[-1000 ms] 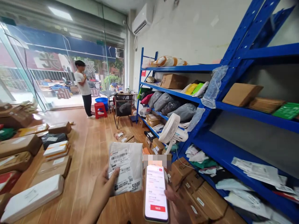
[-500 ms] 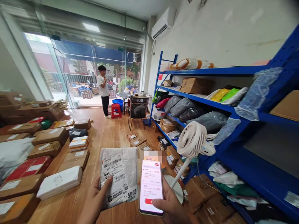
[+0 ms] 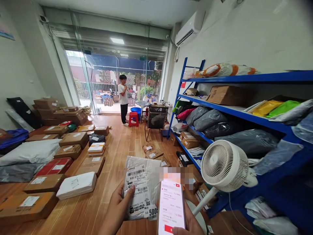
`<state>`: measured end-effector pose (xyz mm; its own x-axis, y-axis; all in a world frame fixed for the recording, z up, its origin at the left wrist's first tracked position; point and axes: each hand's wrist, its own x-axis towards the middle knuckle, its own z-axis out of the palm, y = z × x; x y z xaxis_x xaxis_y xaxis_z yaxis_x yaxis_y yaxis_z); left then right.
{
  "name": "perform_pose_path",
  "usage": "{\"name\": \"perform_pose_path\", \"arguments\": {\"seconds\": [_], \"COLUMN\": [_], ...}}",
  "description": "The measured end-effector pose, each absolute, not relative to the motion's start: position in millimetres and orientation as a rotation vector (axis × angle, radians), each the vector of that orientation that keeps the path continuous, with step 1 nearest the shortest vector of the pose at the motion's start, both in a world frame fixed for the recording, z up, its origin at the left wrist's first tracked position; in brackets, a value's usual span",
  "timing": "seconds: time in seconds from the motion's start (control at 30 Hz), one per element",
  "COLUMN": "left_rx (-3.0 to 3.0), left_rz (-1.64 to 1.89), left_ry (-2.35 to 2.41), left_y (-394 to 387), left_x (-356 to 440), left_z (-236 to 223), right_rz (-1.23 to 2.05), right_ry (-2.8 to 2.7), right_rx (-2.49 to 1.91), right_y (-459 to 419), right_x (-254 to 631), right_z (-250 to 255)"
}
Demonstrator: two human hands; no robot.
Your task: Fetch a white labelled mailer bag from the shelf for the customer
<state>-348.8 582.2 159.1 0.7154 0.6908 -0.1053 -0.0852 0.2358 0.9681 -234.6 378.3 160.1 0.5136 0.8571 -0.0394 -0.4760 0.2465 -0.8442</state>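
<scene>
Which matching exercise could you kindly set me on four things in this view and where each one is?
Things:
1. Red plastic stool
2. White plastic mailing bag
3. White round fan
4. Smartphone with a lit screen

Places:
A. Held in the left hand
B. In front of the blue metal shelving
C. Held in the right hand
D. On the floor beside the blue tub

Right pairs: 1-D, 2-A, 3-B, 4-C

Left hand [image 3: 123, 202] grips (thumb on top); right hand's [image 3: 188, 220] thumb bends.
</scene>
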Motion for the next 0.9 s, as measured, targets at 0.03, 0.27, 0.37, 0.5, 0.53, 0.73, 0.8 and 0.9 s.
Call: {"name": "perform_pose_path", "arguments": {"seconds": [0.03,0.27,0.37,0.5,0.53,0.73,0.8,0.9], "left_rx": [1.228,1.220,1.229,1.231,1.240,1.255,1.259,1.247], "left_rz": [0.564,0.577,0.579,0.599,0.605,0.634,0.651,0.660], "left_ry": [0.593,0.623,0.618,0.650,0.657,0.673,0.693,0.712], "left_y": [581,565,560,560,560,553,551,552], "left_x": [-346,-329,-321,-312,-311,-304,-303,-302], "left_z": [160,174,175,173,173,177,177,175], "right_rz": [0.959,0.988,1.009,1.012,1.012,1.029,1.033,1.017], "right_ry": [-0.516,-0.495,-0.499,-0.529,-0.535,-0.507,-0.499,-0.519], "right_rx": [-0.955,-0.969,-0.946,-0.921,-0.922,-0.917,-0.893,-0.884], "right_y": [377,368,367,366,365,365,363,365], "right_x": [-233,-229,-225,-218,-216,-213,-212,-206], "right_z": [160,168,169,169,169,178,179,171]}}
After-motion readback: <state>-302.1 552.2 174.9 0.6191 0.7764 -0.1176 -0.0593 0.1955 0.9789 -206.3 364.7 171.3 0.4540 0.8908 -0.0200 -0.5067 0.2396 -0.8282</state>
